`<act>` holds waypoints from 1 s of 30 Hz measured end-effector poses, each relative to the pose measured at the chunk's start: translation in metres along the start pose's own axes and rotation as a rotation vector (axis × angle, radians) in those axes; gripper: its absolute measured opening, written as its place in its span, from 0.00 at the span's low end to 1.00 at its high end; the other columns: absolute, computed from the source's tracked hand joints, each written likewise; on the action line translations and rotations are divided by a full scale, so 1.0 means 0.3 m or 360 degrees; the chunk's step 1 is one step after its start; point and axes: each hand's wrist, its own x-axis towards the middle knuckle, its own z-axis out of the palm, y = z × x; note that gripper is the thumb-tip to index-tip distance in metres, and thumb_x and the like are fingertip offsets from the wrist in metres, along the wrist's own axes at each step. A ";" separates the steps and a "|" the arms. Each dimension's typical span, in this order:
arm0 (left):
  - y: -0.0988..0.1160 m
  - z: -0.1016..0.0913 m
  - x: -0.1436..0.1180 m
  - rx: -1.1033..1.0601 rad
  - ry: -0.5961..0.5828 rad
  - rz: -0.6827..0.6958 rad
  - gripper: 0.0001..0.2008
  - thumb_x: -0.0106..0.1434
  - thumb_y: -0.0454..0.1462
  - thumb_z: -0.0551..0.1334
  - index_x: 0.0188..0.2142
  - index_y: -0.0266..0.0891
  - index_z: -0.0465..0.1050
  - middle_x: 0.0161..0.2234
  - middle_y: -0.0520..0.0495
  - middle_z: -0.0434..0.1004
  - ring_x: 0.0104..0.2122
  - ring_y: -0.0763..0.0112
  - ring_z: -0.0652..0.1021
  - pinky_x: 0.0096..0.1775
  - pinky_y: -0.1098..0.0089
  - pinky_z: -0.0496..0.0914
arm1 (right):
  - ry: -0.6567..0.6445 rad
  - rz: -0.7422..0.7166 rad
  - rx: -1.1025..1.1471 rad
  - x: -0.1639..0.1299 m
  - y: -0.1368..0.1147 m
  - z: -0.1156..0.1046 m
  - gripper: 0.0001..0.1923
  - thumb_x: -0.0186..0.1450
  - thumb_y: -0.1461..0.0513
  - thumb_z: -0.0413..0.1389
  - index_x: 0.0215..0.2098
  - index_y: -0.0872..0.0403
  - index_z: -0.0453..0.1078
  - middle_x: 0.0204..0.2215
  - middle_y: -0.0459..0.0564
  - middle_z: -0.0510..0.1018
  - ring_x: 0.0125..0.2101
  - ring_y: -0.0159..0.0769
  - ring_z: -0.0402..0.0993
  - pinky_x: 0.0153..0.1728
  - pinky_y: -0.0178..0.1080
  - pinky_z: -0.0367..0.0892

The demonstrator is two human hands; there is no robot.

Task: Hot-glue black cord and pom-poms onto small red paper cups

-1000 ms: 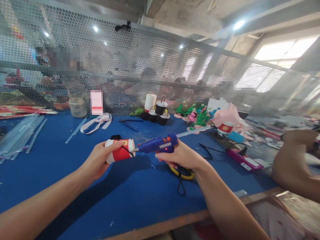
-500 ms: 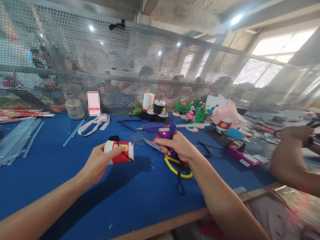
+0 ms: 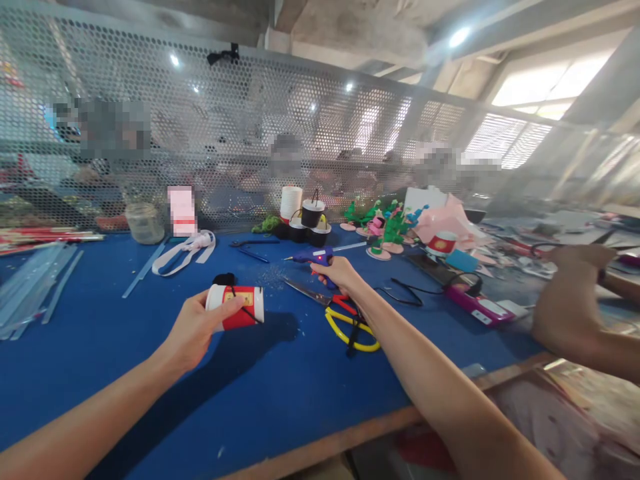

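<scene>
Blue glue gun gripped in outstretched right hand; left hand clasps cup sideways, red-banded white, apparently paper.

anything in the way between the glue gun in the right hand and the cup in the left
Nothing visible stands between the glue gun in the right hand and the red-and-white cup in the left hand. The scissors lie on the table near that gap, seemingly below the held cup.
</scene>
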 end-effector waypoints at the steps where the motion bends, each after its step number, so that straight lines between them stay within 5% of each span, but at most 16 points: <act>1: 0.000 0.001 0.000 0.0001 -0.0005 -0.0002 0.13 0.37 0.36 0.71 0.25 0.34 0.74 0.19 0.51 0.77 0.19 0.76 0.75 0.22 0.79 0.68 | 0.0014 -0.0003 -0.0089 0.010 0.008 0.006 0.12 0.57 0.61 0.54 0.17 0.57 0.64 0.12 0.44 0.66 0.14 0.27 0.64 0.19 0.30 0.59; 6: 0.003 0.008 -0.009 -0.0010 -0.0042 -0.0034 0.12 0.38 0.36 0.71 0.24 0.34 0.74 0.19 0.51 0.77 0.19 0.76 0.74 0.22 0.78 0.68 | 0.0113 -0.0077 -0.0545 0.036 0.024 0.016 0.13 0.57 0.60 0.54 0.17 0.57 0.68 0.19 0.54 0.74 0.31 0.40 0.72 0.29 0.34 0.62; 13: 0.003 0.012 -0.016 0.0031 -0.0058 -0.0002 0.13 0.39 0.37 0.70 0.26 0.33 0.74 0.22 0.47 0.78 0.21 0.73 0.75 0.26 0.74 0.70 | 0.0231 -0.0301 -0.0835 -0.065 -0.072 0.014 0.10 0.58 0.59 0.54 0.26 0.59 0.71 0.35 0.61 0.73 0.42 0.46 0.67 0.39 0.42 0.60; 17: 0.000 0.016 -0.017 0.0060 -0.0021 0.0000 0.12 0.40 0.37 0.70 0.26 0.33 0.74 0.21 0.49 0.77 0.20 0.74 0.74 0.25 0.75 0.68 | -0.0084 -0.1130 -0.0461 -0.246 -0.187 0.035 0.09 0.57 0.57 0.56 0.29 0.56 0.69 0.30 0.50 0.72 0.32 0.34 0.68 0.35 0.36 0.63; 21: -0.008 0.016 -0.018 0.0082 -0.0078 0.0052 0.12 0.41 0.37 0.70 0.26 0.33 0.75 0.21 0.49 0.77 0.20 0.75 0.73 0.24 0.77 0.66 | -0.0128 -0.1647 -0.0596 -0.396 -0.250 0.098 0.15 0.51 0.55 0.61 0.30 0.58 0.68 0.34 0.54 0.70 0.37 0.39 0.64 0.39 0.41 0.62; 25: -0.018 0.015 -0.015 0.0058 -0.0074 0.0065 0.12 0.41 0.38 0.69 0.25 0.32 0.75 0.20 0.49 0.77 0.20 0.76 0.73 0.24 0.77 0.65 | -0.0050 -0.1580 -0.0826 -0.416 -0.240 0.155 0.09 0.53 0.61 0.60 0.30 0.58 0.68 0.35 0.56 0.69 0.36 0.41 0.62 0.38 0.44 0.63; 30: -0.016 0.017 -0.016 0.0035 -0.0098 0.0019 0.13 0.44 0.41 0.68 0.25 0.32 0.74 0.19 0.49 0.76 0.20 0.76 0.73 0.24 0.78 0.65 | -0.0195 -0.1522 -0.0399 -0.382 -0.223 0.150 0.06 0.56 0.67 0.56 0.22 0.55 0.64 0.31 0.50 0.68 0.35 0.35 0.63 0.38 0.40 0.62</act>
